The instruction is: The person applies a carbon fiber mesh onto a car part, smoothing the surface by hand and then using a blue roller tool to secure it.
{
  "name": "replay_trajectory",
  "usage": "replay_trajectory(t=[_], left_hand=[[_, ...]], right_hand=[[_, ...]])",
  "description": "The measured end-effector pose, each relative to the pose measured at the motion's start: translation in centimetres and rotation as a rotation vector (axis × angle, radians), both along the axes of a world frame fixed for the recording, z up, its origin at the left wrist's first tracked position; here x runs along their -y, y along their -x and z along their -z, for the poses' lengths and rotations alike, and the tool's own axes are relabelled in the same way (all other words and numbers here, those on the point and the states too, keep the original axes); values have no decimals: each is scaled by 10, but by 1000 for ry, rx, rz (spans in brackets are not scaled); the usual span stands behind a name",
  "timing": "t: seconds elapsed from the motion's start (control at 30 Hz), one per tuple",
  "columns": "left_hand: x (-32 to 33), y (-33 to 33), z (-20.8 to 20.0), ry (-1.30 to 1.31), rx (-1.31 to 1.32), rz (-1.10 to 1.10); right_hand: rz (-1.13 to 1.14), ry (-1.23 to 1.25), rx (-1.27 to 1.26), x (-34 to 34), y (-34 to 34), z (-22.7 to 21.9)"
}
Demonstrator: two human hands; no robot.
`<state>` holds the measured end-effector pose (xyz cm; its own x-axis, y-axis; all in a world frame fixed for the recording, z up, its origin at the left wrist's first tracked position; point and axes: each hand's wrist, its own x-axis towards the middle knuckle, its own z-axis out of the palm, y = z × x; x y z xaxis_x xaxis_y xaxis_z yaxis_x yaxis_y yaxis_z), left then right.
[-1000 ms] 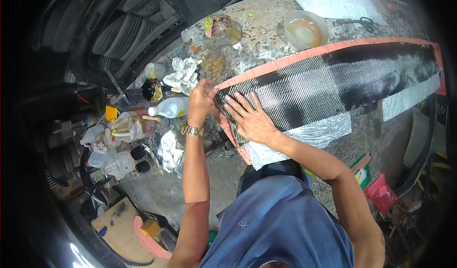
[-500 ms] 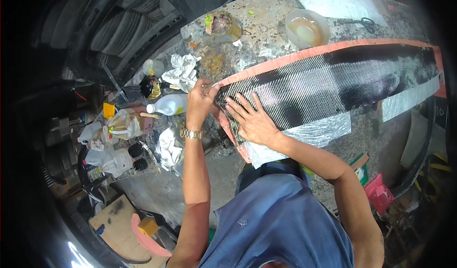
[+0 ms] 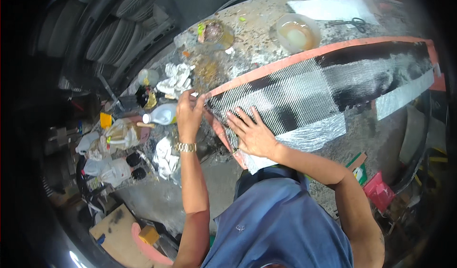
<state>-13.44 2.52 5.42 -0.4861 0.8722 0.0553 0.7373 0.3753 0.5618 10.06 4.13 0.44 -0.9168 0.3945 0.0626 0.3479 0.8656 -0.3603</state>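
Observation:
A long strip of black-and-silver woven cloth [image 3: 304, 84], which looks like carbon fibre, lies over a long tapering panel with a salmon-pink border [image 3: 276, 69]. My left hand [image 3: 190, 115], with a metal watch at the wrist, pinches the cloth's far left corner beside the pink edge. Exactly what sits between thumb and fingertips is partly hidden. My right hand [image 3: 256, 135] lies flat on the cloth near its left end, fingers spread and holding nothing. From under the cloth's near edge sticks out a whitish fibre sheet [image 3: 316, 134].
Behind the panel are a plastic bowl [image 3: 298, 34] with liquid, a messy tin [image 3: 216, 34], scissors [image 3: 357, 24] and a white sheet [image 3: 328, 10]. Crumpled white cloths [image 3: 175, 80], a white bottle [image 3: 163, 114] and plastic bags [image 3: 114, 172] crowd the left. A pink packet [image 3: 379, 191] lies at right.
The whole view has shifted slightly, so the panel and far items sit a little further left. Both hands keep nearly the same places on the cloth.

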Motion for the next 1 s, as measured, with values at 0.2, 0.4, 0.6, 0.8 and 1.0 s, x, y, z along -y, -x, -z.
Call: replay_trajectory(t=[0.2, 0.4, 0.6, 0.8, 1.0], left_hand=[[-19, -17, -8, -87, -146, 360], [-30, -33, -7, 25, -226, 498], [-8, -124, 6, -50, -89, 642], [-10, -203, 55, 44, -153, 538], [-13, -210, 60, 61, -132, 355]], right_hand=[[480, 82, -121, -33, -38, -4], [676, -95, -178, -83, -52, -12], [445, -97, -320, -155, -84, -45], [57, 181, -151, -192, -60, -52], [-220, 232, -155, -201, -5, -30]])
